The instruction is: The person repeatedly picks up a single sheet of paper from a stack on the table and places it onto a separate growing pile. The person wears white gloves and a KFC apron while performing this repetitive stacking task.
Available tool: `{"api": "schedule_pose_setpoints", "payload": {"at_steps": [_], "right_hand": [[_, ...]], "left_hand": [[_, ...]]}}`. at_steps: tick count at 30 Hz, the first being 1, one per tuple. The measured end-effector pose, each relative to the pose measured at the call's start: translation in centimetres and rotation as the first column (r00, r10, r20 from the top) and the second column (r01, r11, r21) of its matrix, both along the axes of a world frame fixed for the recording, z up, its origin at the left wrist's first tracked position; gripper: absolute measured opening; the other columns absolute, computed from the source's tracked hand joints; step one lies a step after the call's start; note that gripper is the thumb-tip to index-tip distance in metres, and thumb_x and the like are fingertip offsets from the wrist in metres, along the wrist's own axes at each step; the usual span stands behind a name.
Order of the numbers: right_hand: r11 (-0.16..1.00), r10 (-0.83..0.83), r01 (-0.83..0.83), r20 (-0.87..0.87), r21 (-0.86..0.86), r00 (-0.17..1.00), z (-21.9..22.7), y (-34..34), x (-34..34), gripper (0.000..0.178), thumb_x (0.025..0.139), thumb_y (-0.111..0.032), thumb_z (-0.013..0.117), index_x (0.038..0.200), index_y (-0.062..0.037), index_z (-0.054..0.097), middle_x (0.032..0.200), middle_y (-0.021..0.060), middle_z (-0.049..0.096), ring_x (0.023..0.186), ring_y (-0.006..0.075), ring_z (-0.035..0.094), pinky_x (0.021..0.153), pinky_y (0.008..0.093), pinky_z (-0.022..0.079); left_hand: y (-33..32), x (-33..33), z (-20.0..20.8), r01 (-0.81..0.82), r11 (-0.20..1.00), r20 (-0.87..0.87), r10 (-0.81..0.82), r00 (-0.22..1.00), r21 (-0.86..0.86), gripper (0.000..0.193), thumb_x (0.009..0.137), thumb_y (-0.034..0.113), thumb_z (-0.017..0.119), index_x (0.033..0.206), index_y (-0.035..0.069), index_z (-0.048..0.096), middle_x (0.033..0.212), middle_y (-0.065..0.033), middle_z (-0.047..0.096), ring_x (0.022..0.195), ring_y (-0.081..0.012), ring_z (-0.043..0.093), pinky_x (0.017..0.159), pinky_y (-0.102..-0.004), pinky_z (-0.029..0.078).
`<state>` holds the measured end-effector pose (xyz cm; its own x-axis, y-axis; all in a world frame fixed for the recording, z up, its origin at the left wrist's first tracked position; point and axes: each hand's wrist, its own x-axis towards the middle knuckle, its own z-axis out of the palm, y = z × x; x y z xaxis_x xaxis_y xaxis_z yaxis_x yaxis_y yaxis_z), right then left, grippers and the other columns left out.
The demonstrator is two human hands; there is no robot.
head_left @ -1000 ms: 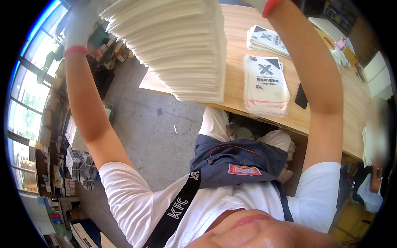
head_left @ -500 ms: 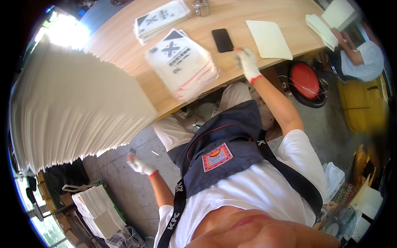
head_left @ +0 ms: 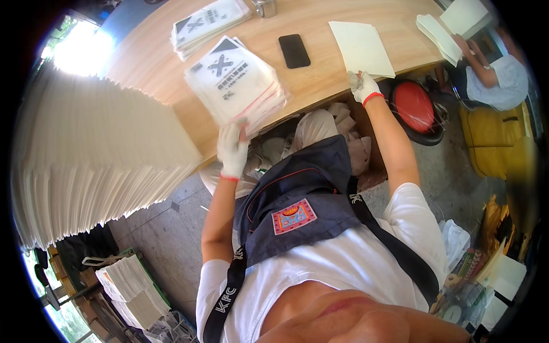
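Note:
My left hand [head_left: 233,148], in a white knit glove with a red cuff, is at the near corner of a stack of printed clear plastic bags [head_left: 229,80]. Its fingers are bent and a little blurred; whether they grip a bag does not show. At the near edge of a small pile of blank white sheets [head_left: 361,48] is my right hand [head_left: 364,87], gloved alike. Its fingers are curled together against the sheets' near left corner. Between the two piles a black phone [head_left: 294,51] lies flat on the wooden table [head_left: 320,86].
A second stack of printed bags [head_left: 209,23] and a metal cup [head_left: 265,8] are farther back. A tall pile of white sheets [head_left: 103,148] rises at the left. A red-seated stool [head_left: 413,108] stands right of the table; beyond it another person [head_left: 497,80] handles sheets.
My left hand has come up from low on the left to the near corner of the bag stack. My right hand has moved from beside the phone to the blank sheets' near edge.

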<state>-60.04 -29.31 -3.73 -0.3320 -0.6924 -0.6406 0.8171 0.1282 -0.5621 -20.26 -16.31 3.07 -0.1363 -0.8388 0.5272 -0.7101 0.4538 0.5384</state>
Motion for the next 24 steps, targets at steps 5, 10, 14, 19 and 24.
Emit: {"api": "schedule_pose_setpoints", "payload": {"at_steps": [5,10,14,19,24], "right_hand": [[0.975,0.134,-0.151,-0.110,-0.161,0.985,-3.4,-1.5,-4.2,0.007,0.088,-0.015,0.053,0.083,-0.0097,0.054,0.064,0.0015,0.053,0.046,0.0134,0.047,0.039,0.0214,0.041],[0.971,0.236,-0.240,-0.103,-0.024,0.966,-1.1,2.6,-2.5,0.019,0.088,-0.029,0.053,0.083,-0.0107,0.054,0.064,0.0000,0.056,0.045,0.0101,0.047,0.037,0.0183,0.038],[0.949,0.310,-0.314,-0.089,-0.032,0.946,-2.6,8.1,-2.9,0.029,0.091,-0.039,0.048,0.088,-0.0099,0.052,0.072,0.0052,0.054,0.048,0.0122,0.045,0.035,0.0197,0.034],[0.944,0.047,-0.163,-0.373,-0.288,0.926,-0.5,9.1,-3.7,0.014,0.092,-0.012,0.040,0.105,-0.0120,0.046,0.074,0.0037,0.050,0.045,0.0101,0.042,0.034,0.0205,0.031],[0.826,0.183,-0.350,-0.377,-0.442,0.908,4.7,12.1,0.8,0.037,0.087,-0.006,0.046,0.124,-0.0024,0.041,0.106,0.0111,0.057,0.079,0.0191,0.059,0.062,0.0292,0.050]], "left_hand": [[-7.9,-1.0,1.2,-0.238,0.931,0.560,0.046,0.827,0.275,0.027,0.077,0.016,0.060,0.104,0.013,0.058,0.109,-0.0094,0.059,0.101,-0.0284,0.056,0.081,-0.0412,0.047],[-8.9,0.2,0.4,-0.392,0.850,0.691,0.046,0.721,0.352,0.033,0.074,0.014,0.060,0.107,0.016,0.056,0.110,-0.0074,0.057,0.102,-0.0281,0.056,0.076,-0.0427,0.049],[-9.4,2.2,-1.1,-0.327,0.897,0.618,0.080,0.782,0.298,0.030,0.073,0.013,0.058,0.104,0.016,0.056,0.103,-0.0075,0.057,0.098,-0.0276,0.056,0.074,-0.0420,0.050],[-8.9,3.3,-2.5,-0.324,0.916,0.548,0.150,0.823,0.236,0.024,0.073,0.011,0.057,0.097,0.014,0.057,0.101,-0.0071,0.057,0.094,-0.0271,0.057,0.070,-0.0417,0.050],[-8.2,4.2,-3.7,-0.306,0.948,0.412,0.245,0.877,0.089,0.013,0.075,0.014,0.055,0.088,0.015,0.059,0.094,-0.0028,0.059,0.090,-0.0242,0.058,0.068,-0.0391,0.049]]}}
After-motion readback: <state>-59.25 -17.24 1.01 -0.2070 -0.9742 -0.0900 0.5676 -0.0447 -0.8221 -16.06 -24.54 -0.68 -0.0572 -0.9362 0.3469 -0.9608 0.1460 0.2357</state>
